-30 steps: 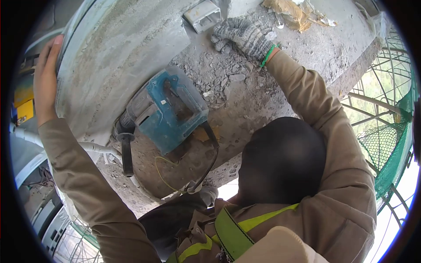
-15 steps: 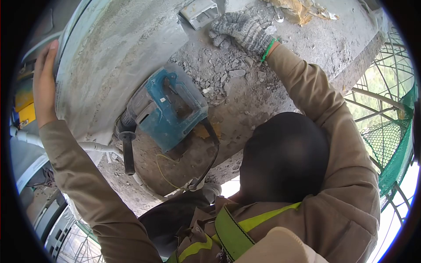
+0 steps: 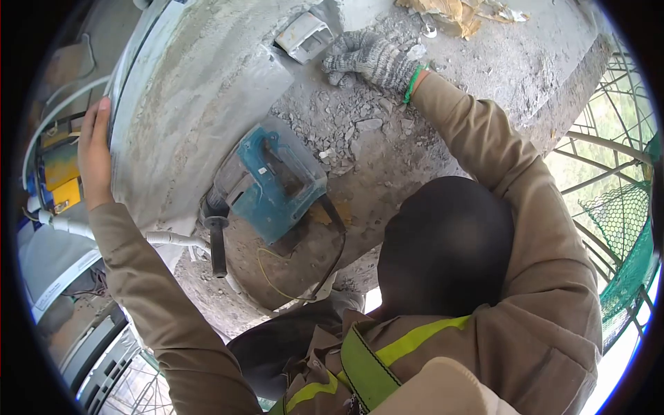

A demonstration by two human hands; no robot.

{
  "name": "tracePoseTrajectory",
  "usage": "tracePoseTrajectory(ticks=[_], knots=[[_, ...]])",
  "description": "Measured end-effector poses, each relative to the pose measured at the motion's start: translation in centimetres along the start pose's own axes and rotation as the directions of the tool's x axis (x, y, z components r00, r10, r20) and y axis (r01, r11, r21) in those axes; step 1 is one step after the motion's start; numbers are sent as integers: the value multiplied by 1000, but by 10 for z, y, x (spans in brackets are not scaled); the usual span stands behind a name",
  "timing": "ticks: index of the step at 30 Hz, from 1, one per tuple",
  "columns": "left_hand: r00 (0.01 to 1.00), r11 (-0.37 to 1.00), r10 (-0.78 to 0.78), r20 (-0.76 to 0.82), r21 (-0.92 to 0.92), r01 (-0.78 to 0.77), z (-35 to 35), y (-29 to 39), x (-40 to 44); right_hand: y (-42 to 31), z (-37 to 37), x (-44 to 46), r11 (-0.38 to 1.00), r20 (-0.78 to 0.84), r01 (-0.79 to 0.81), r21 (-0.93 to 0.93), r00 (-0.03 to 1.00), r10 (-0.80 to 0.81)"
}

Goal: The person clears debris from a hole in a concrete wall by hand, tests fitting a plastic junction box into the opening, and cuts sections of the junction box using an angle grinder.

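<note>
My left hand (image 3: pixel 96 155), bare, rests with its fingers stretched out against the edge of a pale wall (image 3: pixel 187 104). My right hand (image 3: pixel 370 63) wears a grey knitted glove with a green cuff. Its fingers are curled in close to the dusty concrete, just right of a white electrical box (image 3: pixel 304 37); whatever they may hold is hidden. Grey rubble (image 3: pixel 346 128) lies below the glove. Between my arms, a blue rotary hammer (image 3: pixel 273 183) lies on its side, with its black side handle (image 3: pixel 218 245) toward me. Neither hand touches it.
Torn brown paper (image 3: pixel 460 14) lies at the top. A white pipe (image 3: pixel 176 240) and a yellow object (image 3: pixel 66 194) are at left. A power cord (image 3: pixel 332 266) trails from the tool. Green netting (image 3: pixel 626 277) and scaffold poles (image 3: pixel 602 149) stand beyond the right edge.
The view has shifted a little, so the wall edge and left hand appear farther right and lower. The gloved hand stays curled beside the electrical box. The rotary hammer lies as before.
</note>
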State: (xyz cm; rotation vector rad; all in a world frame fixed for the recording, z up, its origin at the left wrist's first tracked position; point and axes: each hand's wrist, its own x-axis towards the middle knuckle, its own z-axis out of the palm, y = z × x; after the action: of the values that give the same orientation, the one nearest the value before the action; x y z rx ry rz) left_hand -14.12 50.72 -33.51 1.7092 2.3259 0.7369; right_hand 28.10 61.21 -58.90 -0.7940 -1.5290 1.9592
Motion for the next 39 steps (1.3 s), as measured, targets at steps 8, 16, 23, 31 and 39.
tracePoseTrajectory(ticks=[8, 16, 23, 31, 39], knots=[[1000, 1000, 2, -22, 14, -2, 4, 8, -2, 9, -3, 3, 985, 22, 77, 153, 996, -81], [1000, 996, 11, -19, 85, -10, 3, 10, 0, 9, 2, 6, 977, -34, -8, 214, 999, 16], [995, 992, 98, 5, 79, -98, 8, 2, 6, 29, 4, 7, 975, -124, -39, 219, 990, 68], [991, 974, 134, 2, 186, -133, 2, 1, 6, 2, 7, 2, 984, -131, 14, -178, 991, -38], [979, 974, 198, 45, 101, -202, 1, -8, 15, 16, -11, 17, 995, -55, -85, 51, 995, 88]])
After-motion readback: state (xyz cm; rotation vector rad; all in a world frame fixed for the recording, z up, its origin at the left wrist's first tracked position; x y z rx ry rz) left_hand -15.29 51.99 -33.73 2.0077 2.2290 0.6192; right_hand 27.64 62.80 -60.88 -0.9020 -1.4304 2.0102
